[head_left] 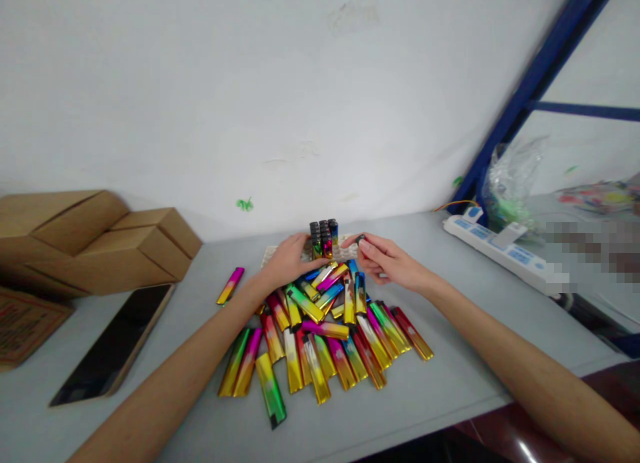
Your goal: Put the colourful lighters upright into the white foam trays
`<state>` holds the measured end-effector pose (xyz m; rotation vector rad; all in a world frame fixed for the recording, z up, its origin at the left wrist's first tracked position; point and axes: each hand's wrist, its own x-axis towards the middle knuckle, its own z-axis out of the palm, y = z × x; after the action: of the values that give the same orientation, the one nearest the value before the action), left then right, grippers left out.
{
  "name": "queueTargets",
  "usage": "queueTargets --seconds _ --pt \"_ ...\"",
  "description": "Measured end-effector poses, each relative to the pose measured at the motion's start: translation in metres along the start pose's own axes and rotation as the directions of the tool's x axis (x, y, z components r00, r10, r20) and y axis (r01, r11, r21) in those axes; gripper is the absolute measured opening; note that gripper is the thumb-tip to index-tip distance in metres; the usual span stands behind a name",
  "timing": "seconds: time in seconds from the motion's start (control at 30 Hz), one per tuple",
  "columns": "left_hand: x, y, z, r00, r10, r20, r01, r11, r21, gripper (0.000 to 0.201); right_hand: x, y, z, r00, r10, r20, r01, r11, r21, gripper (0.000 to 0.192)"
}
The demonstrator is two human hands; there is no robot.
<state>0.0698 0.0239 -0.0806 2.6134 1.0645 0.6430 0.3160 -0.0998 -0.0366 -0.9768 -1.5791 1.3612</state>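
Several shiny, colour-faded lighters with black tops stand upright in a close group on a pale textured tray near the wall. My left hand is at the group's left side, thumb stretched along its front and fingers apart. Whether it touches the lighters I cannot tell. To the right of the group, my right hand pinches a lighter; only its black top shows between thumb and fingers. A loose heap of metallic lighters in gold, pink, green, blue and silver lies in front of both hands.
Cardboard boxes and a dark-screened phone are on the left of the grey table. At the right lie a white power strip and a clear plastic bag by a blue frame. The wall closes off the back.
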Motion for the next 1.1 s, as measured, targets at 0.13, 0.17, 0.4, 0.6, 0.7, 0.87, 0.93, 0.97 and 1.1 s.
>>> queueTargets --seconds 0.13,0.17,0.4,0.6,0.7,0.87,0.93,0.97,1.1 --pt "0.0 -0.003 0.002 1.0 0.004 0.003 -0.004 1.0 0.001 0.066 0.002 0.001 0.006 0.976 -0.091 -0.199 0.023 0.948 -0.317 0.051" --pt "0.0 -0.004 0.002 1.0 0.007 0.005 -0.007 1.0 0.0 0.066 0.002 0.003 0.008 0.963 -0.115 -0.243 0.012 0.923 -0.386 0.055" --pt "0.001 -0.003 0.001 1.0 -0.003 0.007 0.003 1.0 0.006 0.068 0.003 0.012 0.011 0.928 -0.174 -0.329 -0.044 0.827 -0.561 0.051" --pt "0.001 -0.002 0.001 1.0 -0.004 0.012 0.004 1.0 0.004 0.07 0.002 0.012 0.015 0.939 -0.183 -0.291 -0.022 0.813 -0.581 0.04" --pt "0.001 -0.002 0.0 1.0 -0.007 0.014 0.007 1.0 0.007 0.071 0.003 0.013 0.014 0.94 -0.18 -0.288 -0.021 0.814 -0.58 0.043" --pt "0.001 0.0 -0.001 1.0 0.004 0.017 -0.004 1.0 -0.005 0.067 0.005 0.014 0.011 0.944 -0.207 -0.258 0.03 0.831 -0.556 0.046" --pt "0.001 0.001 -0.001 1.0 0.006 0.007 -0.006 1.0 0.0 0.064 0.005 0.016 0.009 0.945 -0.201 -0.259 0.046 0.862 -0.505 0.039" --pt "0.0 0.001 -0.001 1.0 0.003 0.002 -0.003 1.0 0.003 0.063 0.006 0.017 0.008 0.946 -0.192 -0.262 0.052 0.885 -0.462 0.038" --pt "0.0 0.001 -0.001 1.0 -0.002 -0.002 0.002 1.0 0.011 0.064 0.01 0.026 -0.001 0.956 -0.187 -0.228 0.093 0.925 -0.367 0.036"
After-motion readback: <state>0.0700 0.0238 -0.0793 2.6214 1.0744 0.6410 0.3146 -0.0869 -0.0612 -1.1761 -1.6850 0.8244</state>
